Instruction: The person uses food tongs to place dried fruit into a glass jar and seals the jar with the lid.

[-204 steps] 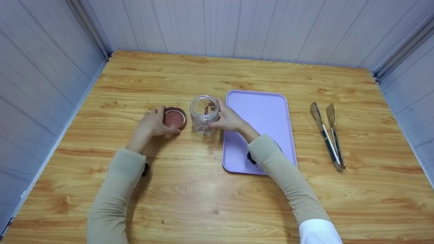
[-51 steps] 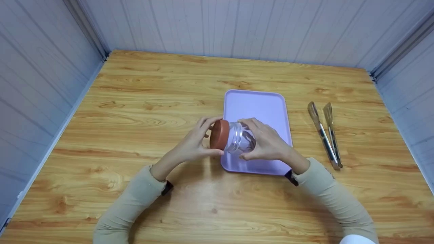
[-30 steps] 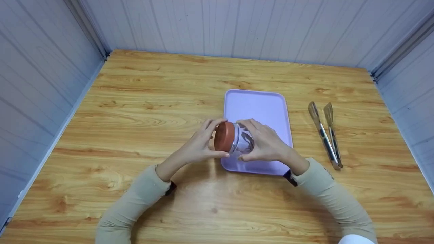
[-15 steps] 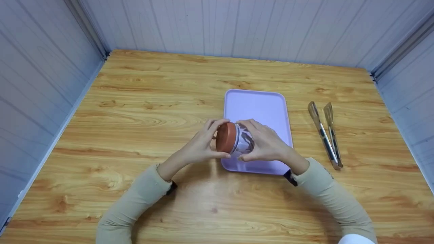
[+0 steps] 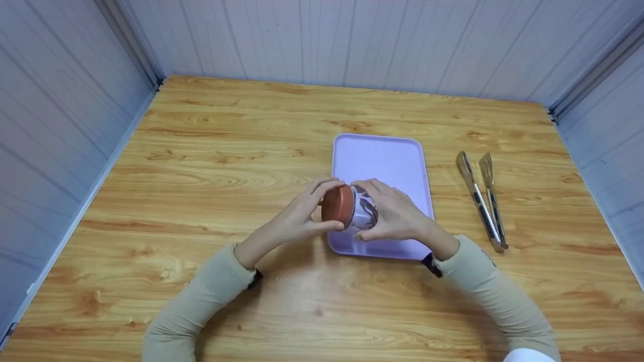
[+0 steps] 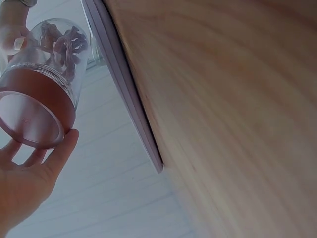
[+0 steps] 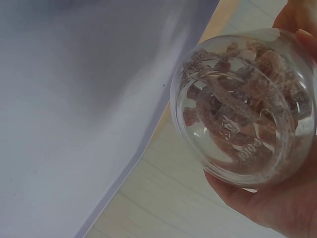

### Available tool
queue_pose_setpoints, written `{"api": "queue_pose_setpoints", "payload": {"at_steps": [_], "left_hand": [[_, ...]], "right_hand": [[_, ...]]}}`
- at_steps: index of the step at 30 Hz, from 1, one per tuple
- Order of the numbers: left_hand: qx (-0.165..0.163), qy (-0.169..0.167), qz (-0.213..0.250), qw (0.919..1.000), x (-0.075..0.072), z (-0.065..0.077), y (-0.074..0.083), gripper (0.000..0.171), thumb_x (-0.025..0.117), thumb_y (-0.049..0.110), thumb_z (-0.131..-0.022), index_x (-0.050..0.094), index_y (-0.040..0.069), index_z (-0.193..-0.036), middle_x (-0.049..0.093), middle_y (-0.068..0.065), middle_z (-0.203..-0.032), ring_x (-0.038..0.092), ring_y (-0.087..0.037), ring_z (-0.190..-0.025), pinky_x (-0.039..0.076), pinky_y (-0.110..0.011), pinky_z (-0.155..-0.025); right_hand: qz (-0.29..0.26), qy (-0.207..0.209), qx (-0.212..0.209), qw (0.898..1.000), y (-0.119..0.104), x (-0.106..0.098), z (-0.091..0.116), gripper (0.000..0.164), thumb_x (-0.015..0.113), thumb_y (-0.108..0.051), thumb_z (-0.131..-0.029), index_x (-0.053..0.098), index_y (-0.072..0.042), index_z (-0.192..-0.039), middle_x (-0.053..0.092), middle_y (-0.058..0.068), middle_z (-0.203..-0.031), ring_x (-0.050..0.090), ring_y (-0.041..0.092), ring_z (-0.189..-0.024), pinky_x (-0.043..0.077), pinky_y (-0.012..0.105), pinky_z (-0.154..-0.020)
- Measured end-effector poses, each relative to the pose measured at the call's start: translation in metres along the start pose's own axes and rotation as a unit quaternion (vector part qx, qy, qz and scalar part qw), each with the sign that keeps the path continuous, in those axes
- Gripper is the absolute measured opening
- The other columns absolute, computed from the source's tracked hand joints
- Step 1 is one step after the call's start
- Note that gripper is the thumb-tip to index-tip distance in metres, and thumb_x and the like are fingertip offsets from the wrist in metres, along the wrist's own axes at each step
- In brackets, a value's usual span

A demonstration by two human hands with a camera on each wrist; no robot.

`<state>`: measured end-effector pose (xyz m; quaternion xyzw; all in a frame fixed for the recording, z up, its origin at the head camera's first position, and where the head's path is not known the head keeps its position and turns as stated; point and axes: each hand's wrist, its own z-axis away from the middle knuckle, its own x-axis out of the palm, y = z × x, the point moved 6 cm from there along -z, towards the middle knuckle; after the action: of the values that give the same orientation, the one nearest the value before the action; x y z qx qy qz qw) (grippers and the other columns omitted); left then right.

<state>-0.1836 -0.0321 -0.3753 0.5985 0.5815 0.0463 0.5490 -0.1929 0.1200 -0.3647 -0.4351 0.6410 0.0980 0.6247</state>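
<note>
Over the lilac tray [image 5: 380,158] a clear jar [image 5: 364,213] is held tilted on its side, its brown-red lid [image 5: 334,205] on the mouth and facing left. My left hand [image 5: 301,213] grips the lid between thumb and fingers. The right hand [image 5: 400,213] holds the jar's body near its base. Inside the jar [image 6: 64,49] are brown, knobbly pieces, seen in the left wrist view against the lid end. The right wrist view looks at the round bottom of the jar [image 7: 233,119], with more of these wrinkled pieces behind it.
Metal tongs [image 5: 467,170] with dark grip parts lie spread to the right of the tray on the wood-grain table [image 5: 226,130]. White panel walls [image 5: 322,40] stand at the back and both sides.
The lid, earlier apart on the table's left beside the upright jar, is now at the jar's mouth. Both hands have brought them over the tray; lately the left hand shifted slightly right.
</note>
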Motion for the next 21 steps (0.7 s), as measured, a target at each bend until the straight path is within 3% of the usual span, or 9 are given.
{"api": "queue_pose_setpoints", "payload": {"at_steps": [3, 6, 12, 21], "left_hand": [[-0.027, -0.002, 0.057, 0.998, -0.005, -0.001, 0.011, 0.07, 0.068, 0.023, -0.078, 0.029, 0.004, -0.132, 0.035, -0.012, -0.129, 0.039, -0.021, -0.115, 0.042, -0.032, -0.088], [-0.047, -0.008, 0.082, 0.9955, -0.008, -0.001, 0.019, 0.07, 0.069, 0.016, -0.077, 0.029, -0.002, -0.131, 0.037, -0.017, -0.127, 0.04, -0.026, -0.114, 0.043, -0.036, -0.086], [-0.077, -0.011, 0.066, 0.9948, 0.001, 0.002, -0.01, 0.07, 0.069, 0.032, -0.076, 0.034, 0.015, -0.135, 0.039, -0.004, -0.126, 0.046, -0.019, -0.107, 0.05, -0.025, -0.071], [-0.086, -0.012, 0.028, 0.9959, 0.003, 0.002, -0.009, 0.078, 0.066, 0.046, -0.073, 0.029, 0.023, -0.138, 0.039, -0.006, -0.124, 0.046, -0.014, -0.104, 0.051, -0.027, -0.069]], "right_hand": [[0.003, 0.001, 0.002, 1.0, 0.0, -0.001, 0.0, 0.09, 0.075, -0.049, -0.053, 0.038, -0.011, -0.127, 0.049, 0.006, -0.11, 0.05, 0.019, -0.085, 0.043, 0.03, -0.063], [0.007, 0.003, 0.004, 1.0, 0.0, -0.001, 0.0, 0.091, 0.074, -0.049, -0.053, 0.039, -0.011, -0.127, 0.049, 0.006, -0.109, 0.049, 0.017, -0.085, 0.043, 0.03, -0.063], [0.009, 0.004, 0.0, 1.0, 0.0, 0.001, 0.001, 0.09, 0.075, -0.047, -0.051, 0.04, -0.012, -0.126, 0.05, 0.004, -0.11, 0.05, 0.019, -0.084, 0.043, 0.031, -0.062], [0.016, -0.004, 0.0, 1.0, 0.0, 0.001, 0.002, 0.09, 0.073, -0.049, -0.053, 0.038, -0.013, -0.128, 0.049, 0.004, -0.111, 0.049, 0.017, -0.084, 0.043, 0.03, -0.063]]}}
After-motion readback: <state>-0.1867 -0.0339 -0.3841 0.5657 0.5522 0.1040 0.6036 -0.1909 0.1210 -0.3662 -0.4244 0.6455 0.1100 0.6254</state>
